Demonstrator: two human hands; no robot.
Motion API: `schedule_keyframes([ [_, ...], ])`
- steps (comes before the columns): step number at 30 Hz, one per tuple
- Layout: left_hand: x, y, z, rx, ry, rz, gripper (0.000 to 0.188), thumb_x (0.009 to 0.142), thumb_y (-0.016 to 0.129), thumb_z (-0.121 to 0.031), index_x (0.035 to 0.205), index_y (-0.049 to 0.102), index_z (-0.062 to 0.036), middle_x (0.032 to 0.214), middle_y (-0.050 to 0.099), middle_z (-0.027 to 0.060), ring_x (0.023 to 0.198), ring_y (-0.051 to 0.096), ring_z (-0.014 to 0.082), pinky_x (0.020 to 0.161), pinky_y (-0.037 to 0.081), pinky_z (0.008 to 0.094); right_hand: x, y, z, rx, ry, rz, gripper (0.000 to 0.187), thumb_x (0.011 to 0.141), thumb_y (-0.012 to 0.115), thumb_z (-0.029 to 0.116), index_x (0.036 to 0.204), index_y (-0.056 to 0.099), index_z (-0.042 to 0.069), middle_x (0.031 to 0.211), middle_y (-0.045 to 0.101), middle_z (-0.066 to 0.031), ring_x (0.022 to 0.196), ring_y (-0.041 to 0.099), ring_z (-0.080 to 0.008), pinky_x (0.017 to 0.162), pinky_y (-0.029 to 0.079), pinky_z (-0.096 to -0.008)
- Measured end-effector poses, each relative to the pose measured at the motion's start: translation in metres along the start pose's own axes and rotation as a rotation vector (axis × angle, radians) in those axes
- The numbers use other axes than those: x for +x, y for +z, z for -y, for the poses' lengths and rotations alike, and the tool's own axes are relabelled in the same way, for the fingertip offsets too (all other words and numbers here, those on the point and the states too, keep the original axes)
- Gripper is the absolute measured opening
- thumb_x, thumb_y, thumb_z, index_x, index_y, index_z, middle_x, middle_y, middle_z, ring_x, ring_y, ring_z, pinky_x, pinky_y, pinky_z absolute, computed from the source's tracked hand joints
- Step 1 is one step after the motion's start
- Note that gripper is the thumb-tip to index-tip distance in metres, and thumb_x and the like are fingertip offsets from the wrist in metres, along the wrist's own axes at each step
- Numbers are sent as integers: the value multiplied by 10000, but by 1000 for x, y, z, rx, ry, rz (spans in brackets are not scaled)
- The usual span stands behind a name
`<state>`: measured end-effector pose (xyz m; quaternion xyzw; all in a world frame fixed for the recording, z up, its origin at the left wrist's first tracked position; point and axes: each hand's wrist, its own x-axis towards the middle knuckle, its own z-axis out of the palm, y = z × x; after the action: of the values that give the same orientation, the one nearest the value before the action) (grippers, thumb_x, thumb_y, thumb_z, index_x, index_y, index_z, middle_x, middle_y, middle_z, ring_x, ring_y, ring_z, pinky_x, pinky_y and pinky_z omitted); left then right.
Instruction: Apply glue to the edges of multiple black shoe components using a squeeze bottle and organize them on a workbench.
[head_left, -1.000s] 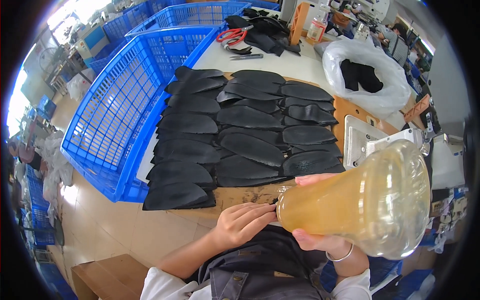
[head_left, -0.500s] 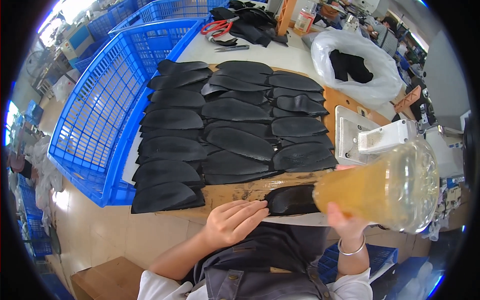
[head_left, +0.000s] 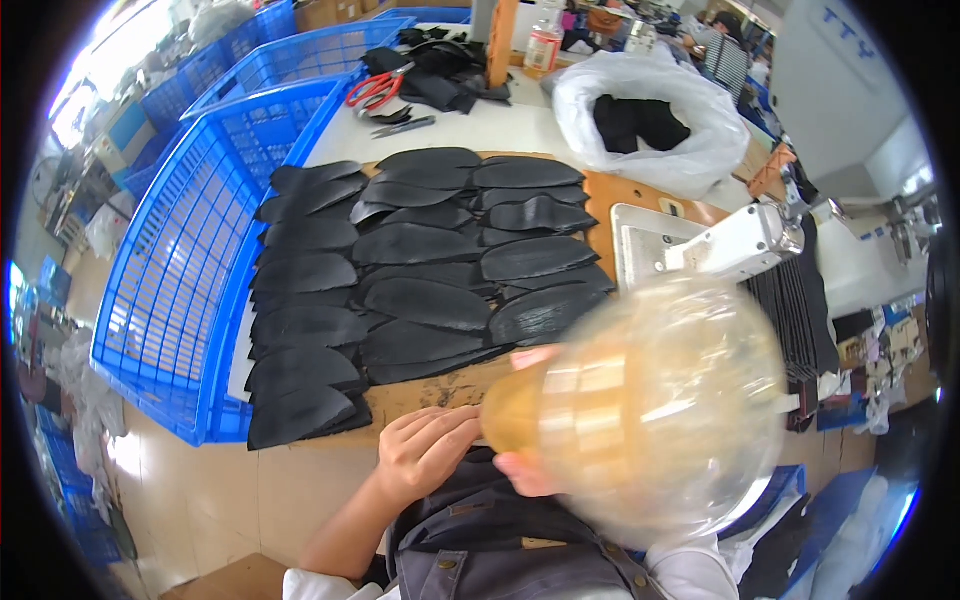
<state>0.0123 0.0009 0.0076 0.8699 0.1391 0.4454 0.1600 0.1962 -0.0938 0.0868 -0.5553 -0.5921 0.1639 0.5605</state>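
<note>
Bottle [head_left: 650, 410], clear and amber, is pinched by right fingers [head_left: 524, 474]; left fingers' [head_left: 428, 438] grip unclear.

My right hand [head_left: 528, 474] grips a clear container [head_left: 670, 400], blurred, amber inside, its narrow end at the fingertips of my left hand [head_left: 425, 450]. Ahead, three columns of overlapping black pieces [head_left: 428, 303] on the brown surface [head_left: 440, 393]. Blue basket [head_left: 222, 325] left; red-handled scissors [head_left: 378, 87] beyond.
</note>
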Motion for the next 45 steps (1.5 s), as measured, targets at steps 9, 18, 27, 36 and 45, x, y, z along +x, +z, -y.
schedule_keyframes([
  [9, -9, 0, 3, 79, 20, 44, 180, 710, 712, -38, 865, 622, -40, 892, 684, 88, 667, 661, 198, 610, 536, 294, -26, -50, -31, -325, 33, -66, 593, 671, 746, 124, 1179, 460, 13, 1113, 538, -147, 1029, 551, -248, 892, 468, -370],
  [18, 50, -2, -32, 5, -105, 246, 388, 662, 791, -164, 977, 590, -57, 1026, 604, 91, 896, 602, 269, 735, 481, 349, -66, -113, -59, 112, 99, -715, 627, 845, 539, 465, 1235, 428, -15, 1156, 510, -146, 1028, 559, -302, 911, 462, -428],
  [27, 108, 65, -55, -11, -67, 587, 501, 708, 757, -277, 1125, 573, -68, 1325, 419, 142, 1293, 328, 365, 1054, 275, 494, -74, -94, -65, 660, 229, -727, 642, 862, 469, 546, 1298, 383, 83, 1089, 525, -122, 969, 574, -294, 867, 468, -433],
  [36, 116, 65, -43, -75, -122, 609, 396, 695, 756, -230, 1023, 601, -71, 1295, 435, 146, 1264, 366, 359, 1027, 311, 490, -71, -92, -68, 772, 268, -700, 634, 870, 448, 543, 1276, 396, 59, 1032, 536, -116, 909, 589, -274, 803, 498, -411],
  [45, 120, 69, -36, -214, -127, 666, 321, 734, 753, -214, 1027, 656, -126, 1362, 424, 148, 1309, 334, 377, 1047, 303, 467, -71, -86, -64, 790, 326, -590, 677, 826, 498, 573, 1248, 384, 56, 954, 537, -124, 832, 616, -275, 697, 529, -404],
])
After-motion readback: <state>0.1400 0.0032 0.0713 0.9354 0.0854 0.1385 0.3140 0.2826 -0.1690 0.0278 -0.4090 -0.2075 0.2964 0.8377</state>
